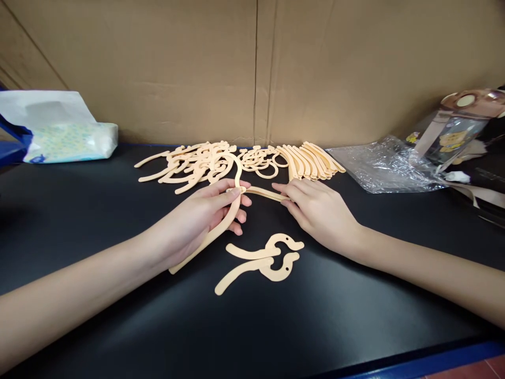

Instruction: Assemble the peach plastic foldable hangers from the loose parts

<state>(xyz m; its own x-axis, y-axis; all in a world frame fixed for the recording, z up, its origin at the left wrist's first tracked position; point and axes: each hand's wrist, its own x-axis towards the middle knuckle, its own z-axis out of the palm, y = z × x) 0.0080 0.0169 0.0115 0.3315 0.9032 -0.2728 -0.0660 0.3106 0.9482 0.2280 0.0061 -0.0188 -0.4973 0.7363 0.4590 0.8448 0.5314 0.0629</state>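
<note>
My left hand (pixel 209 213) is closed around a long curved cream plastic hanger arm (pixel 205 243), pinching its upper end near a hook. My right hand (pixel 317 210) pinches a second straight cream piece (pixel 265 194) that meets the first between the two hands. Two loose curved hanger pieces (pixel 262 260) with rounded hook heads lie on the black table (pixel 118 210) just below my hands. Behind them, a heap of the same cream parts (pixel 221 160) spreads across the table.
A neat row of stacked cream pieces (pixel 313 160) lies at the heap's right end. A pack of tissues (pixel 67 139) sits at far left, crumpled clear plastic (pixel 384 166) and packaged goods (pixel 461 129) at right. Cardboard (pixel 252 68) walls the back.
</note>
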